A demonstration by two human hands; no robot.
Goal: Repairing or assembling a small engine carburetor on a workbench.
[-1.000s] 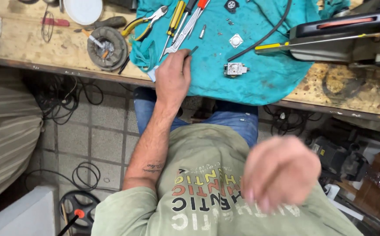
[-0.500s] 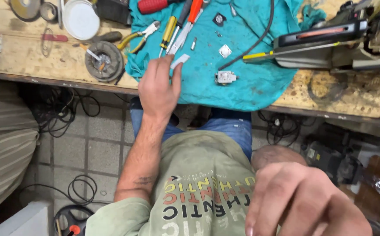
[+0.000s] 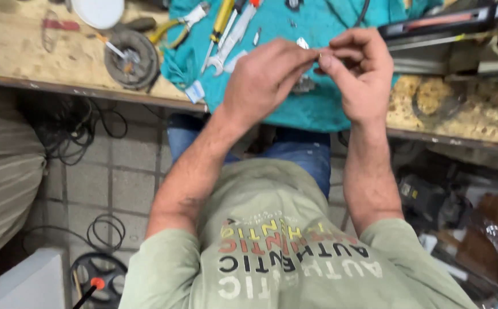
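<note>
Hands: left hand (image 3: 260,80), right hand (image 3: 359,71) pinch tiny part (image 3: 319,55) over teal cloth (image 3: 317,109).

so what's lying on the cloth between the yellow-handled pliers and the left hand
In the head view, between the pliers and the left hand lie a yellow-handled screwdriver and a steel wrench, side by side on the teal cloth.

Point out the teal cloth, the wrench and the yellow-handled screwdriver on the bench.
teal cloth (image 3: 317,111), head view, bare lower part near the bench edge.
wrench (image 3: 233,40), head view, middle of its shaft.
yellow-handled screwdriver (image 3: 223,16), head view, on the yellow handle.
</note>
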